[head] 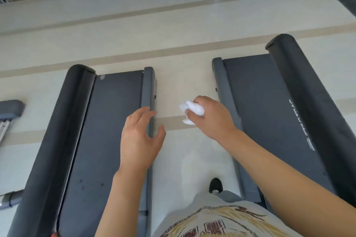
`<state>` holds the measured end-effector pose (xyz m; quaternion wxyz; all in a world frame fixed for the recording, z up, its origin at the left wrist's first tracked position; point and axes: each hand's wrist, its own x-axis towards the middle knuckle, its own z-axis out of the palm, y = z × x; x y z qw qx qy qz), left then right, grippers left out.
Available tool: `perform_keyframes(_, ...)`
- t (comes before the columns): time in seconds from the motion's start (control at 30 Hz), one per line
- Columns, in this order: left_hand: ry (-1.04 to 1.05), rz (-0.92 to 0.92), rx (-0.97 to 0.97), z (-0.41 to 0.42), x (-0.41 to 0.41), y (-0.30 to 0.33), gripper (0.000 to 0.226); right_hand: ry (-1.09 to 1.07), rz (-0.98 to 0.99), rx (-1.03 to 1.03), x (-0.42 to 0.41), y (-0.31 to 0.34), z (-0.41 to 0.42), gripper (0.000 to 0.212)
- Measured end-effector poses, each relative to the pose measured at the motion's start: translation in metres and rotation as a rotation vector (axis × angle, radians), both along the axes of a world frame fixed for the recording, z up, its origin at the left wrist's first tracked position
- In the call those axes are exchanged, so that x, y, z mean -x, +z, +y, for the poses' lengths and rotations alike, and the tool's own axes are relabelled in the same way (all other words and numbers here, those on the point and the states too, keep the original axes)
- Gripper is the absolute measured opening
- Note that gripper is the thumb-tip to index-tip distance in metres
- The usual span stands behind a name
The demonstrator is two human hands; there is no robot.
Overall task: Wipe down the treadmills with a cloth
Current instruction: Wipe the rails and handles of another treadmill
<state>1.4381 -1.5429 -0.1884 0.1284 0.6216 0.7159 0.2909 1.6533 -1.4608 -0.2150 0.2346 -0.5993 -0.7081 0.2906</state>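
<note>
Crumpled white cloth (192, 110) sits gripped in your right hand (212, 117) between two dark grey treadmills (107, 121); your left hand (139, 136) hovers open-fingered over the left one's rail.

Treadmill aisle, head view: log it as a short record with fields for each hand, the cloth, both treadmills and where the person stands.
left hand: open, fingers spread over the side rail of the left treadmill; contact unclear
right hand: grip closed on the cloth
cloth: white, crumpled, held over the floor between the machines
right treadmill: not touched by either hand
person: standing in the gap, one black shoe visible
</note>
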Motion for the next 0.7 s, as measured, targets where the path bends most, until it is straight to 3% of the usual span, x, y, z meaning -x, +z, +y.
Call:
perform_keyframes(0.33,-0.164,-0.022,-0.019,0.104,-0.085,0.008,0.036,-0.165,0.084,-0.022,-0.088,0.020,0.077,0.027)
perform_keyframes(0.7,-0.483,-0.083,0.082,0.250,-0.148,-0.006,0.034,-0.466,0.063,-0.020,-0.139,0.025,0.146,0.025)
